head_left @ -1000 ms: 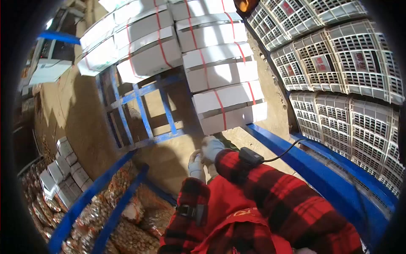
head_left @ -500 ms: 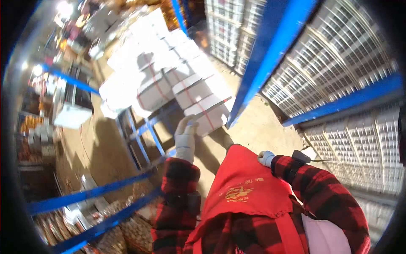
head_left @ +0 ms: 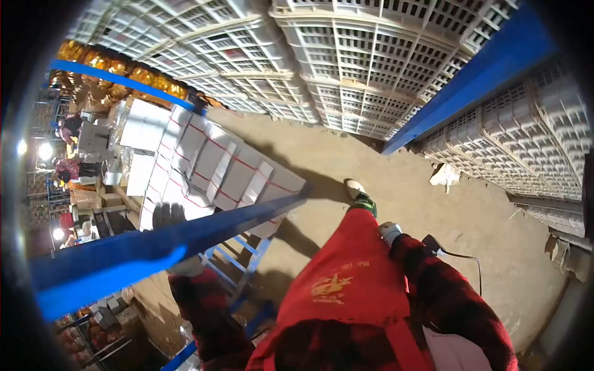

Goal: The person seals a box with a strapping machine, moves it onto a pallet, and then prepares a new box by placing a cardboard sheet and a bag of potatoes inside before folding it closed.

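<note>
My left hand [head_left: 185,266], in a pale glove, reaches behind a slanted blue post [head_left: 154,244]. The post hides the middle of the hand; dark, shaded fingers seem to stretch out past it, over the white boxes [head_left: 213,164]. These boxes are stacked and tied with red straps. My right hand [head_left: 390,232], also gloved, is curled against the side edge of my red apron [head_left: 346,272]. Whether it grips the cloth or something else is hidden.
Tall stacks of white plastic crates [head_left: 365,55] line the far side and the right, with another blue post [head_left: 470,80] before them. A blue cart frame [head_left: 250,253] supports the boxes. People [head_left: 71,133] are at the far left. A white scrap [head_left: 445,176] lies on the floor.
My view has swung to the right and I have moved nearer the crates. My left hand has gone from beside the boxes to behind the blue post. The right hand stays by the apron.
</note>
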Available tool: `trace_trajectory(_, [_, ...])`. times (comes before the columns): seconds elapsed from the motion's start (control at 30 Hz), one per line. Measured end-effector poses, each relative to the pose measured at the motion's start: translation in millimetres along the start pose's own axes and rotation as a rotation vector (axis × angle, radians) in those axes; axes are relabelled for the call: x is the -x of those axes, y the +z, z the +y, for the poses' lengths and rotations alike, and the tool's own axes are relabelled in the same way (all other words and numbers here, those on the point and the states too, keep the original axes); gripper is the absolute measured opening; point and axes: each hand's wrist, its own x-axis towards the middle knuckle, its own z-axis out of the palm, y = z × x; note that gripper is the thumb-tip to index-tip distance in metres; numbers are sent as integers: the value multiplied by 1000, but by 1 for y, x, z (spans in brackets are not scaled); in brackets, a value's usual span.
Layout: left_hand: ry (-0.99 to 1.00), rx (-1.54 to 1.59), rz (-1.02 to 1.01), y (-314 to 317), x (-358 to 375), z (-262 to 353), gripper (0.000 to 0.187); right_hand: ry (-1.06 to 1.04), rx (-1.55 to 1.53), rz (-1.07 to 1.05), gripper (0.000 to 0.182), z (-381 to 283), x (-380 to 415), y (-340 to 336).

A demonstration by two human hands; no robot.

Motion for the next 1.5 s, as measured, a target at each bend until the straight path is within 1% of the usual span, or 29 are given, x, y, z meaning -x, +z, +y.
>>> trace_trajectory(0.03, [-16, 64, -162, 2, 6, 0, 39, 108, 16, -46, 14, 12, -2, -16])
trace_trajectory(0.07, [-41, 95, -89, -3, 13, 3, 43, 197, 30, -80, 15, 16, -14, -35])
trace_trajectory(0.1, [-202, 79, -65, -46, 26, 15, 51, 285, 47, -116, 15, 22, -26, -53])
trace_trajectory(0.13, [-194, -8, -111, -32, 23, 16, 48, 315, 136, -144, 15, 34, -41, -69])
trace_trajectory(0.17, [-182, -94, -156, -16, 21, 16, 47, 271, 340, -217, 16, 55, -63, -81])
trace_trajectory(0.2, [-166, -134, -151, -4, 16, 20, 46, 17, 781, -389, 17, 75, -89, -91])
trace_trajectory(0.23, [-161, -141, -134, 6, 13, 18, 46, -204, 1101, -509, 18, 94, -116, -101])
trace_trajectory(0.27, [-150, -145, -105, 18, 9, 17, 45, -314, 1355, -581, 19, 78, -125, -117])
trace_trajectory(0.3, [-138, -153, -74, 28, 5, 16, 45, -151, 1117, -386, 19, 34, -123, -126])
trace_trajectory(0.37, [-110, -179, -3, 47, -3, 14, 44, 137, 611, -15, 21, -64, -118, -111])
trace_trajectory(0.43, [-87, -202, 78, 60, -10, 14, 43, -81, 496, -76, 21, -114, -147, -71])
trace_trajectory(0.47, [-78, -225, 115, 68, -12, 15, 43, -168, 403, -165, 22, -167, -141, -54])
trace_trajectory(0.5, [-74, -236, 149, 73, -11, 17, 42, -261, 315, -262, 23, -223, -126, -30])
trace_trajectory(0.6, [-105, -301, 209, 85, 5, 26, 41, -593, 151, -412, 28, -331, -95, 74])
trace_trajectory(0.67, [-141, -336, 217, 85, 28, 34, 40, -781, -2, -588, 35, -396, -40, 124])
trace_trajectory(0.73, [-177, -355, 207, 74, 53, 41, 39, -755, -196, -760, 32, -444, 23, 153])
trace_trajectory(0.77, [-204, -364, 199, 64, 70, 43, 39, -709, -192, -863, 25, -440, 0, 182])
trace_trajectory(0.8, [-232, -371, 211, 48, 87, 44, 38, -639, -428, -1081, 25, -434, 3, 196])
trace_trajectory(0.83, [-269, -372, 241, 23, 111, 43, 38, -608, -450, -1061, 25, -436, 15, 200])
trace_trajectory(0.9, [-347, -348, 373, -43, 174, 39, 34, -569, -393, -879, 25, -442, 35, 199])
trace_trajectory(0.97, [-421, -316, 523, -97, 238, 49, 28, -542, -332, -720, 26, -448, 49, 194])
trace_trajectory(1.03, [-465, -619, 784, -149, 289, 70, 28, -509, -262, -586, 26, -451, 56, 190])
trace_trajectory(1.13, [-456, -385, 1069, -210, 341, 98, 29, -423, -112, -405, 26, -440, 59, 188])
trace_trajectory(1.23, [-276, -89, 1125, -265, 366, 103, 29, -285, 114, -300, 26, -407, 63, 194])
trace_trajectory(1.27, [-293, -60, 1159, -291, 373, 93, 29, -221, 215, -289, 26, -392, 62, 203])
trace_trajectory(1.37, [-413, -107, 1191, -330, 376, 160, 28, -59, 534, -361, 26, -362, 75, 250])
trace_trajectory(1.4, [-451, -191, 1292, -353, 378, 175, 26, -14, 666, -400, 27, -350, 78, 270])
trace_trajectory(1.47, [-273, -354, 1335, -421, 403, 190, 25, -1, 877, -512, 27, -347, 88, 324])
trace_trajectory(1.5, [-240, -551, 1414, -442, 403, 219, 24, -20, 960, -574, 27, -354, 94, 355])
